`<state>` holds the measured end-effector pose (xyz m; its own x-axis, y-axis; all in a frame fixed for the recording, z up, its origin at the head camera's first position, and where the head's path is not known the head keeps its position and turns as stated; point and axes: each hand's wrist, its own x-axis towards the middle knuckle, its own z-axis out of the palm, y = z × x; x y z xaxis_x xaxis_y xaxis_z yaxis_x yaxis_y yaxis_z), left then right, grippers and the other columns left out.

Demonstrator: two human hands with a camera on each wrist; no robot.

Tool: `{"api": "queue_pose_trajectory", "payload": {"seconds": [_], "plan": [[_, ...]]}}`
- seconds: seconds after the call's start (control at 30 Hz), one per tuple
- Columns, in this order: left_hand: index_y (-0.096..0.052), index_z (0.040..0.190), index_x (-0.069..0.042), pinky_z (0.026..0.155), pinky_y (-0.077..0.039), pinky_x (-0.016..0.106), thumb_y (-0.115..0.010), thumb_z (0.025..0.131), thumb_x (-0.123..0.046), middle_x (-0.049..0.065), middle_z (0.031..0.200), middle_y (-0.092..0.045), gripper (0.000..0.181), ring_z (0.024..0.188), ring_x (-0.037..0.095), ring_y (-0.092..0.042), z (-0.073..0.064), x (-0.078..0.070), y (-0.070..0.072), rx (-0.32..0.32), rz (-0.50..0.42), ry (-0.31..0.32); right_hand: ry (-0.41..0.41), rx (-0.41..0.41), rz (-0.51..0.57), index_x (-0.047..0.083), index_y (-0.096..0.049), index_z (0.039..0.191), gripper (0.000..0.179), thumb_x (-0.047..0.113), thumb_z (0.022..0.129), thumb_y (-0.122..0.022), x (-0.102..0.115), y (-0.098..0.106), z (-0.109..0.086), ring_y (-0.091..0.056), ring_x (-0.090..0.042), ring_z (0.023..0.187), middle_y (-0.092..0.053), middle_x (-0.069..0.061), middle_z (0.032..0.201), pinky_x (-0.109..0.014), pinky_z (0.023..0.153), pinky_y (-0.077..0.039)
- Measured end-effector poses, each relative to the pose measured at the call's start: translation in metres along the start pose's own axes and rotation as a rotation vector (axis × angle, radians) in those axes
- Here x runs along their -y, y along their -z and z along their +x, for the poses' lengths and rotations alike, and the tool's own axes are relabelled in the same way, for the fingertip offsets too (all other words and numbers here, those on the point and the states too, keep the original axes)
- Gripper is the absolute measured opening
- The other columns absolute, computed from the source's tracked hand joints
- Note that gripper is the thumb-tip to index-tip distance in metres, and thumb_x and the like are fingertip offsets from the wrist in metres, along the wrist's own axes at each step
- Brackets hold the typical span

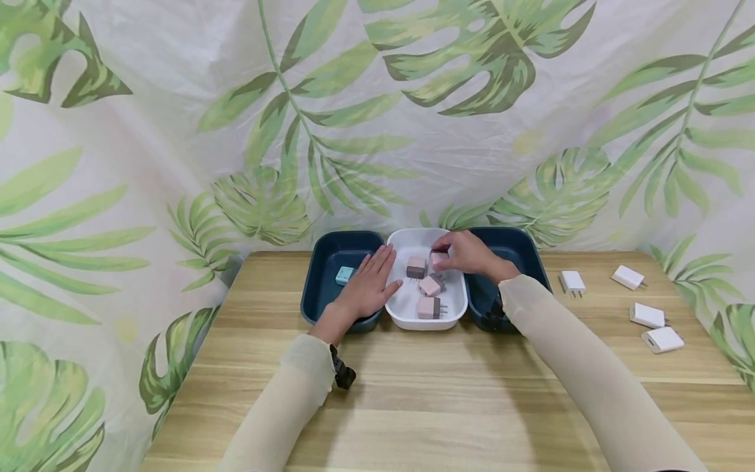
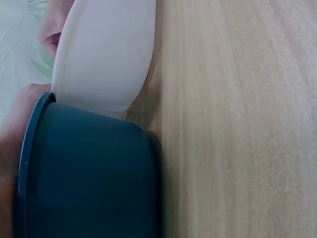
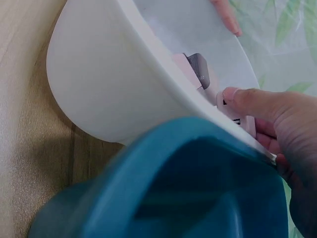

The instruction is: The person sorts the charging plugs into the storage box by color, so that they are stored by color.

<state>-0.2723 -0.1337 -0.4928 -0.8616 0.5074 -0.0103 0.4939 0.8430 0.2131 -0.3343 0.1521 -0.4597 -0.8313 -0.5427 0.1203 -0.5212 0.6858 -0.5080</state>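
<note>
My right hand [image 1: 468, 254] reaches into the white bin [image 1: 403, 308] and pinches a pink plug charger [image 1: 439, 261] between thumb and fingers. The right wrist view shows this charger [image 3: 249, 124] just inside the bin's rim. Three more pink-and-brown chargers lie in the white bin: one at the left [image 1: 416, 267], one in the middle [image 1: 431, 284] and one at the front [image 1: 429, 308]. My left hand [image 1: 362, 286], fingers extended, rests over the adjoining rims of the white bin and the left dark blue bin [image 1: 316, 282]. A small teal charger [image 1: 345, 275] sits in that blue bin.
Another dark blue bin [image 1: 522, 244] stands against the white bin's right side, beneath my right forearm. Several white chargers, among them one nearest the bins [image 1: 571, 282], lie on the wooden table [image 1: 425, 406] at the right. A leaf-patterned cloth [image 1: 460, 151] hangs behind.
</note>
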Motion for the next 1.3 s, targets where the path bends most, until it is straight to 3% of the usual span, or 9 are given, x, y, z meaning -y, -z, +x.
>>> {"api": "queue_pose_trajectory", "payload": {"seconds": [0.23,0.53,0.73,1.0,1.3], "plan": [[-0.004,0.172,-0.011,0.133,-0.001,0.043,-0.033,0.114,-0.052,0.003,0.179,0.004,0.076,0.165,0.02,0.008,0.002,0.001,-0.001,0.0,-0.01,-0.002,-0.031,-0.006,0.017,-0.003,-0.077,0.123,0.042,0.017,0.088,-0.089,0.003,0.001,-0.001,-0.071,-0.033,0.107,-0.077,-0.018,0.12,-0.048,0.095,-0.058],[-0.005,0.171,-0.011,0.133,0.0,0.042,-0.032,0.114,-0.054,0.002,0.179,0.004,0.077,0.165,0.019,0.008,0.002,0.004,0.0,0.012,-0.001,-0.005,0.017,-0.042,0.04,-0.005,-0.076,0.123,0.039,0.016,0.091,-0.085,0.007,0.013,-0.01,-0.069,-0.038,0.107,-0.075,-0.02,0.121,-0.051,0.094,-0.057],[-0.01,0.171,-0.008,0.133,-0.001,0.042,-0.035,0.113,-0.055,0.003,0.179,0.002,0.079,0.165,0.02,0.006,0.001,0.001,0.008,0.027,0.005,-0.009,0.04,-0.065,0.092,-0.002,-0.077,0.122,0.035,0.017,0.093,-0.083,0.008,0.022,-0.021,-0.068,-0.039,0.109,-0.074,-0.02,0.122,-0.054,0.094,-0.057],[-0.012,0.171,-0.007,0.133,-0.002,0.043,-0.038,0.112,-0.057,0.006,0.179,-0.002,0.081,0.165,0.022,0.002,0.0,-0.003,0.021,0.053,0.006,-0.018,0.113,-0.116,0.051,0.0,-0.079,0.117,0.029,0.014,0.092,-0.084,0.007,0.029,-0.037,-0.069,-0.037,0.102,-0.076,-0.019,0.117,-0.052,0.086,-0.058],[-0.011,0.171,-0.008,0.133,-0.002,0.043,-0.038,0.112,-0.057,0.007,0.179,-0.003,0.081,0.166,0.022,0.0,0.003,-0.023,0.026,0.024,0.055,-0.031,0.119,-0.102,0.046,0.002,-0.078,0.121,0.032,0.016,0.093,-0.084,0.001,0.046,-0.059,-0.07,-0.038,0.112,-0.075,-0.016,0.123,-0.055,0.09,-0.06]]}}
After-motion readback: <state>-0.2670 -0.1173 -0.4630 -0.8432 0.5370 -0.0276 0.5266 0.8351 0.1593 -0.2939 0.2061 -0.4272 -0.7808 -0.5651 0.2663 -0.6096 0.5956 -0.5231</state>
